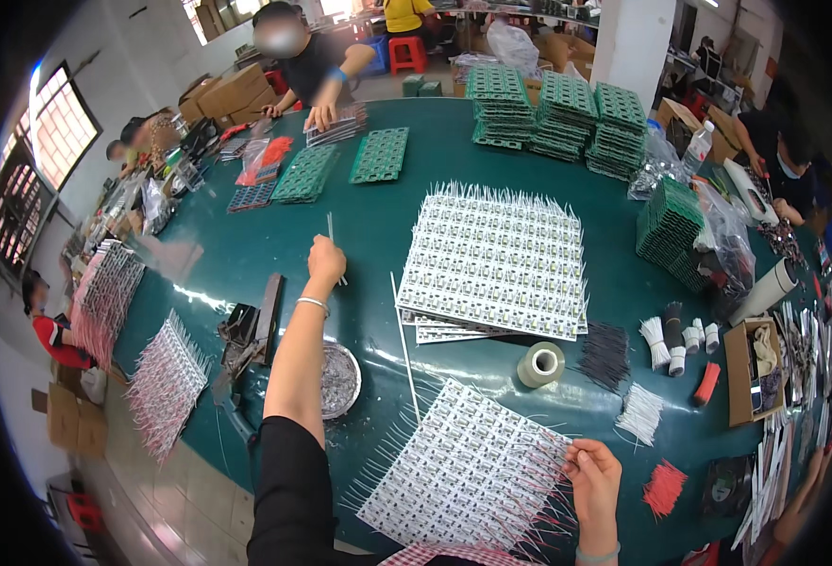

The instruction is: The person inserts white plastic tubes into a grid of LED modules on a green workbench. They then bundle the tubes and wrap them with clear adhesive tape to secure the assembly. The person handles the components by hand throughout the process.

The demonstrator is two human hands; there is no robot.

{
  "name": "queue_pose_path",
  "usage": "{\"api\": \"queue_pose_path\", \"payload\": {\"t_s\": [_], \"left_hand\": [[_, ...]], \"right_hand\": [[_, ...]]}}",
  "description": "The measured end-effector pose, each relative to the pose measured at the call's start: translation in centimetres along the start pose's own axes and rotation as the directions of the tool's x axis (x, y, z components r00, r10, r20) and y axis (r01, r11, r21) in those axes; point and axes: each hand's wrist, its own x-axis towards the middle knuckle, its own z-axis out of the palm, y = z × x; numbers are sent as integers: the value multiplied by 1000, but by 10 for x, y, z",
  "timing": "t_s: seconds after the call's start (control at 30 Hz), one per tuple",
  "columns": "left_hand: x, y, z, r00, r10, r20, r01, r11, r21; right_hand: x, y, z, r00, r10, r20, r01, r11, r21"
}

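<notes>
My left hand (pixel 326 261) is closed around a thin pale stick (pixel 331 226), held over the green table beyond a round bowl (pixel 340 377) of grey bits. My right hand (pixel 593 476) pinches at the right corner of a white circuit board panel (pixel 463 462); whatever lies between its fingertips is too small to make out. Thin wires stick out from this panel's edges, pale on the left and reddish on the right. Farther off lies a stack of similar white panels (pixel 491 259) with pale wires along their edges. A long thin white rod (pixel 404 344) rests left of the stack.
A tape roll (pixel 540 365) stands between the panels. Black wires (pixel 605 356), white wires (pixel 639 413) and red wires (pixel 664 488) lie rightward. Green board stacks (pixel 501 104) fill the far side. A dark metal stand (pixel 265 321) sits left. A co-worker (pixel 317 71) handles boards opposite.
</notes>
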Motion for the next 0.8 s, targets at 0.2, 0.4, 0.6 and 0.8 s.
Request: {"api": "queue_pose_path", "payload": {"t_s": [0.2, 0.4, 0.6, 0.8], "left_hand": [[-4, -17, -14, 999, 47, -27, -50, 994, -95], [-9, -22, -12, 993, -108, -41, 107, 993, -41], [-23, 3, -8, 981, -125, 151, 126, 992, 6], [-29, -1, -8, 989, -66, 130, 37, 977, 211]], "right_hand": [[-6, 2, -3, 1000, 5, 27, -6, 999, 44], [-14, 6, -3, 999, 8, 36, -11, 997, 71], [-21, 3, -11, 1000, -14, 7, 14, 998, 66], [-26, 4, -13, 1000, -15, 12, 14, 997, 80]]}}
